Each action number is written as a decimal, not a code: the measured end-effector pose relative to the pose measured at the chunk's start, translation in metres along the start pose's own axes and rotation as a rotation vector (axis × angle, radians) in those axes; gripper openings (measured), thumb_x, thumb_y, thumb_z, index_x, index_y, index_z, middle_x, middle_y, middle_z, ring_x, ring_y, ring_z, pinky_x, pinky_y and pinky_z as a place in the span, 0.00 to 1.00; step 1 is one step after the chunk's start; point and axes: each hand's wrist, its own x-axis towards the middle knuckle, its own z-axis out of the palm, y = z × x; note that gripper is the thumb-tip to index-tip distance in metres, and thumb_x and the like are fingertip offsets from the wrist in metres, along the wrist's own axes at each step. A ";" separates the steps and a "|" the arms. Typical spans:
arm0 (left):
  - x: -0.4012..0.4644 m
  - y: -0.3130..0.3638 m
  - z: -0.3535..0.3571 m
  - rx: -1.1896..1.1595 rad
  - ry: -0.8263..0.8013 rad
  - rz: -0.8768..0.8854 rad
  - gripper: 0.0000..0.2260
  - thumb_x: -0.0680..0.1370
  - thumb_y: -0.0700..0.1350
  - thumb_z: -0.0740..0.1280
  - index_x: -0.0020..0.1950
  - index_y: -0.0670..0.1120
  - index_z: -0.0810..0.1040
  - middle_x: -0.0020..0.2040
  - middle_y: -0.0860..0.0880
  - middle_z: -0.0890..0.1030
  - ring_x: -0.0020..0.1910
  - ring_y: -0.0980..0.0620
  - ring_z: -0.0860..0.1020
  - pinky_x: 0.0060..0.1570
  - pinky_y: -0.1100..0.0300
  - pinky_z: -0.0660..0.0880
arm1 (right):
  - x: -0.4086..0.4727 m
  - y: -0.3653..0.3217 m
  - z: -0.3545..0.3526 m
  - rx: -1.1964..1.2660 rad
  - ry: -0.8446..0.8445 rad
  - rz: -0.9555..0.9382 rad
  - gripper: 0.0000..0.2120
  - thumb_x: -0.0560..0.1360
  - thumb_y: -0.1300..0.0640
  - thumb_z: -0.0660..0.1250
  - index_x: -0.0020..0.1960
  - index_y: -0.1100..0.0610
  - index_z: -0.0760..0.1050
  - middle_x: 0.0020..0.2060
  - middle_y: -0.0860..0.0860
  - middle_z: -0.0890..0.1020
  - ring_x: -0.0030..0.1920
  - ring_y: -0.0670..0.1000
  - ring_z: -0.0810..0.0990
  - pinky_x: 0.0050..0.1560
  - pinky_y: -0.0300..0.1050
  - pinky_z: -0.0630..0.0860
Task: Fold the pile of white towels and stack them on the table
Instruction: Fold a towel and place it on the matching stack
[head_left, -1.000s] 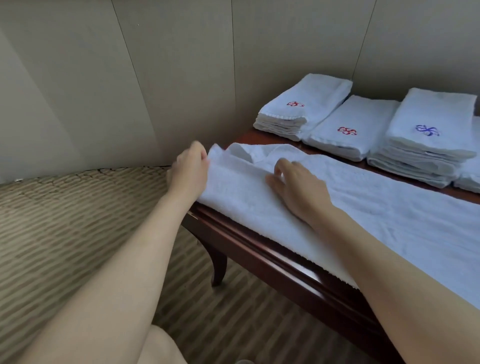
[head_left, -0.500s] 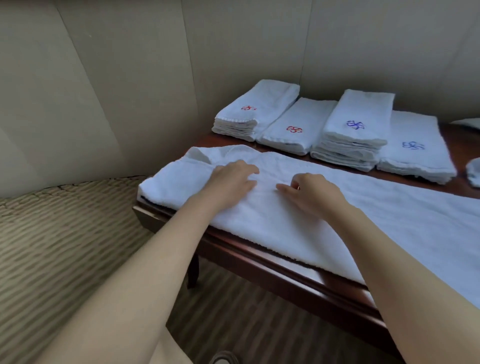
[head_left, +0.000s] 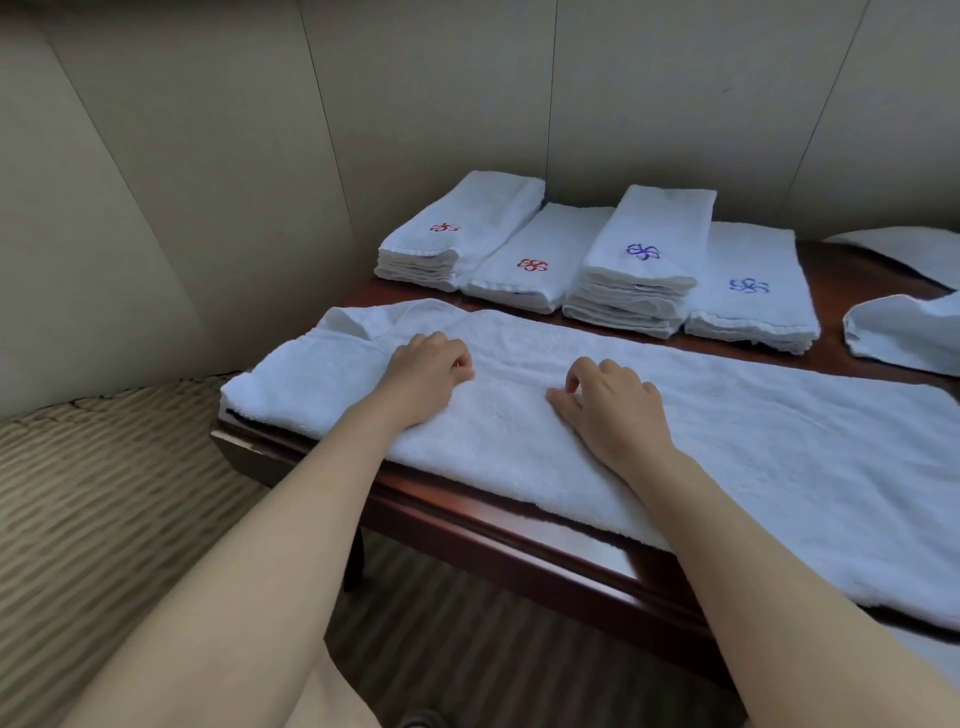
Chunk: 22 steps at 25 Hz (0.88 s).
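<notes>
Hands are both on the long towel along the table's near edge now. Left hand has slid in from the nine o'clock end, fingers curled, right hand likewise; can't tell if either pinches cloth. Folded stacks sit at twelve o'clock.

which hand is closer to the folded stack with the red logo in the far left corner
Left. The left hand rests on the long towel just in front of that red-logo stack; the right hand lies further right and nearer the person.
</notes>
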 end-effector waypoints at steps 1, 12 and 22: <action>-0.002 -0.004 -0.001 -0.024 -0.014 -0.003 0.07 0.81 0.49 0.60 0.53 0.48 0.75 0.54 0.50 0.73 0.57 0.48 0.70 0.59 0.55 0.66 | 0.000 -0.002 -0.001 -0.022 0.013 0.012 0.15 0.80 0.45 0.57 0.57 0.55 0.71 0.51 0.52 0.75 0.54 0.55 0.72 0.52 0.48 0.64; -0.027 -0.127 -0.046 0.027 0.224 -0.655 0.15 0.80 0.51 0.61 0.63 0.46 0.74 0.62 0.41 0.73 0.62 0.40 0.70 0.61 0.48 0.64 | 0.050 -0.103 0.037 0.082 -0.059 -0.211 0.14 0.80 0.48 0.57 0.59 0.56 0.74 0.54 0.53 0.75 0.56 0.56 0.72 0.54 0.49 0.67; -0.003 -0.116 -0.053 0.041 0.344 -0.499 0.15 0.77 0.35 0.61 0.61 0.46 0.74 0.59 0.43 0.73 0.59 0.42 0.71 0.56 0.53 0.67 | 0.099 -0.138 0.049 -0.037 -0.012 -0.217 0.14 0.79 0.59 0.59 0.63 0.53 0.74 0.59 0.55 0.70 0.61 0.57 0.67 0.55 0.48 0.64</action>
